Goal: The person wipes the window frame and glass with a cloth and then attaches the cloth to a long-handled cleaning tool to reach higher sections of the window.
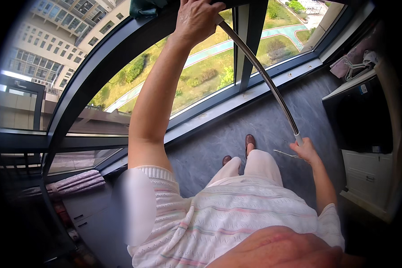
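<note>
A slim metal telescopic pole (263,72) runs slantwise between my two hands and looks bent by the lens. My left hand (199,18) is raised at the top of the view, closed around the pole's upper end by a pale collar. My right hand (306,150), lower and to the right, grips the pale grey end sleeve (298,139). From that end a thin whitish cord (286,153) dangles to the left. Dark green cloth (144,9) hangs left of my left hand. The fingertips of my left hand are partly cut off by the frame.
Dark-framed windows (243,50) stand before me above a pale sill (207,115). At right, a black-fronted appliance (358,117) sits on a white cabinet (365,174), with white hangers (355,67) on top. A tied lilac curtain (77,184) and grey cabinet (93,221) are at left.
</note>
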A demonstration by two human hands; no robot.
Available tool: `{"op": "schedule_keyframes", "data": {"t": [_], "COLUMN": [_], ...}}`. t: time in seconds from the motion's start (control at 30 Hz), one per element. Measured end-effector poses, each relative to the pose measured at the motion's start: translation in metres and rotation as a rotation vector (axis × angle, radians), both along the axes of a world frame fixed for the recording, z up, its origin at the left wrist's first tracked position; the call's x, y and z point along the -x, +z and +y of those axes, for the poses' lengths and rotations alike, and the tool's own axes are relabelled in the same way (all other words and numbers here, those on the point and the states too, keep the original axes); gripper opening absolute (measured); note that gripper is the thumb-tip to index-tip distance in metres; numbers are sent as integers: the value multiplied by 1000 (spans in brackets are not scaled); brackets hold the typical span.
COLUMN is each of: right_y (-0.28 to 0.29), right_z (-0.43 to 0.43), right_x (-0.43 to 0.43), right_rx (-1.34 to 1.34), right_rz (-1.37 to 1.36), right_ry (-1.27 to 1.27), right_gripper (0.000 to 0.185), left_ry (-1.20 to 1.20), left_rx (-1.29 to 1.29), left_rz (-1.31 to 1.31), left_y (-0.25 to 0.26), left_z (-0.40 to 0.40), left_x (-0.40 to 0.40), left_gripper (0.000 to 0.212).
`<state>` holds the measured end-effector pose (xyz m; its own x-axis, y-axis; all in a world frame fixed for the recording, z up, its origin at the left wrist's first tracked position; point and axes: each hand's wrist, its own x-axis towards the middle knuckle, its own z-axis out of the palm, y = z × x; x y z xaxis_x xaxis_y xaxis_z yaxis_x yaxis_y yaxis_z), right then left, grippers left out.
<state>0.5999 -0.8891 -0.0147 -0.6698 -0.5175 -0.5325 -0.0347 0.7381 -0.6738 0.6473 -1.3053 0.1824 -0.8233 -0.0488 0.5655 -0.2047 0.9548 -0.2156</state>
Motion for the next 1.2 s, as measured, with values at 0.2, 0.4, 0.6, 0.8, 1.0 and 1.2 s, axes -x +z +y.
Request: {"op": "schedule_keyframes", "data": {"t": [0.2, 0.4, 0.6, 0.8, 1.0, 1.2], "right_y": [15, 15, -6, 18, 5, -14], "right_z": [-31, -3, 57, 66, 55, 46], "right_x": [-58, -62, -45, -19, -7, -2], "right_rx": [34, 206, 306, 537, 558, 561], "right_rz": [-10, -98, 293, 639, 810, 781], "right_ry": [204, 270, 214, 163, 297, 269], "right_gripper": [23, 27, 36, 46, 50, 53], "left_ry": [89, 225, 199, 298, 422, -36], "left_rx": [164, 154, 90, 5, -179, -1469], "left_rz": [45, 52, 56, -127, 392, 457], "left_y": [-11, -15, -24, 0, -28, -94], "left_z": [-41, -43, -15, 7, 28, 97], "left_x": [-90, -96, -31, 33, 37, 30], "left_gripper": [49, 39, 30, 29, 43, 25]}}
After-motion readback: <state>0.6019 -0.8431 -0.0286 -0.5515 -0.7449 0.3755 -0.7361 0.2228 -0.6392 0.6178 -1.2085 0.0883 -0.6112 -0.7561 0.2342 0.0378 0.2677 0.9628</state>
